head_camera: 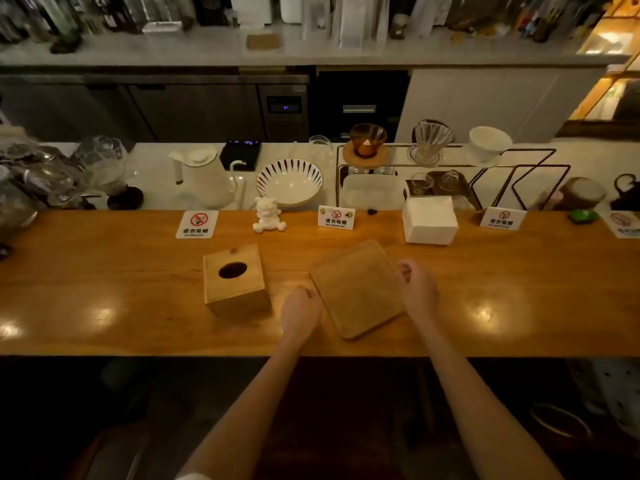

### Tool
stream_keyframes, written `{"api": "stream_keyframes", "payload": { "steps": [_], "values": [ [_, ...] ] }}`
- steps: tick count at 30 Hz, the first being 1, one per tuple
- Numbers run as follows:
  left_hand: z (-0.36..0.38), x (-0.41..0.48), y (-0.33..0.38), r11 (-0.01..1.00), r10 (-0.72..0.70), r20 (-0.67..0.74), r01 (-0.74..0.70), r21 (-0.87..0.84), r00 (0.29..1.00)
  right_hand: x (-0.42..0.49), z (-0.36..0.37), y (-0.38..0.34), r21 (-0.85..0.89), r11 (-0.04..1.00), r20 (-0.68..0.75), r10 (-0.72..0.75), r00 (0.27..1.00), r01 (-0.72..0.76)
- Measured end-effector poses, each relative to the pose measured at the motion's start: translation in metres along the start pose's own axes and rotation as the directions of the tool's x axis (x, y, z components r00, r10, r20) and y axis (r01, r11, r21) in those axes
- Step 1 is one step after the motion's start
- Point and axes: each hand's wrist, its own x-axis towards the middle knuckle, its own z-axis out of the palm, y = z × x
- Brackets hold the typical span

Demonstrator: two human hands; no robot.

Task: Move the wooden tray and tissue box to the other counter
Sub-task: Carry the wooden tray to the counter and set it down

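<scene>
A flat square wooden tray [356,289] lies turned at an angle on the long wooden bar counter [104,289]. My left hand [300,313] rests against the tray's left edge, fingers curled at the rim. My right hand [417,289] touches the tray's right edge, fingers bent around it. The tray still looks flat on the counter. A wooden tissue box [235,282] with a dark oval slot on top stands upright to the left of the tray, a short gap from my left hand.
Along the counter's far edge stand no-smoking signs [196,224], a white bear figurine [269,215] and a white napkin stack [430,220]. Behind them, on a lower white counter [156,161], stand a kettle [202,176], a striped bowl [290,181] and a wire rack [450,161] with drippers. A far shelf counter [207,50] runs across the back.
</scene>
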Motion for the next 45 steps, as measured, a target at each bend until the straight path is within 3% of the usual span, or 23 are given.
{"api": "stream_keyframes", "payload": {
  "steps": [9,19,27,32,35,37,41,43,45],
  "values": [
    [0.043,0.009,0.019,0.973,-0.169,0.191,0.194,-0.121,0.967,0.061,0.028,0.025,-0.288,0.953,0.171,0.147,0.974,-0.093],
    [0.050,0.000,0.016,0.930,-0.261,0.247,0.312,-0.196,0.933,0.055,0.038,0.031,-0.356,0.927,0.211,0.204,0.956,-0.120],
    [0.030,-0.004,0.008,0.767,-0.221,0.351,0.384,-0.514,0.910,0.051,0.021,0.023,-0.127,0.968,0.313,0.247,0.917,-0.217],
    [0.016,-0.019,0.000,0.623,-0.110,0.292,0.295,-0.725,0.950,0.010,0.012,0.008,-0.026,0.977,0.210,0.212,0.955,-0.211],
    [-0.001,-0.026,-0.004,0.675,-0.035,0.131,0.120,-0.728,0.991,-0.033,-0.001,-0.005,0.181,0.965,0.102,0.172,0.980,-0.189],
    [-0.022,-0.033,-0.009,0.669,0.026,0.127,0.077,-0.739,0.992,-0.059,-0.014,-0.012,0.368,0.914,0.092,0.145,0.985,-0.169],
    [-0.059,-0.051,-0.029,0.676,0.140,0.226,0.074,-0.733,0.964,-0.081,-0.038,-0.013,0.650,0.668,0.281,0.230,0.932,-0.362],
    [-0.068,-0.063,-0.033,0.710,0.188,0.286,0.071,-0.700,0.940,-0.083,-0.052,-0.011,0.574,0.723,0.367,0.191,0.910,-0.383],
    [-0.073,-0.074,-0.034,0.750,0.203,0.346,0.082,-0.657,0.916,-0.089,-0.062,-0.010,0.473,0.826,0.388,0.118,0.914,-0.308]
  ]
}}
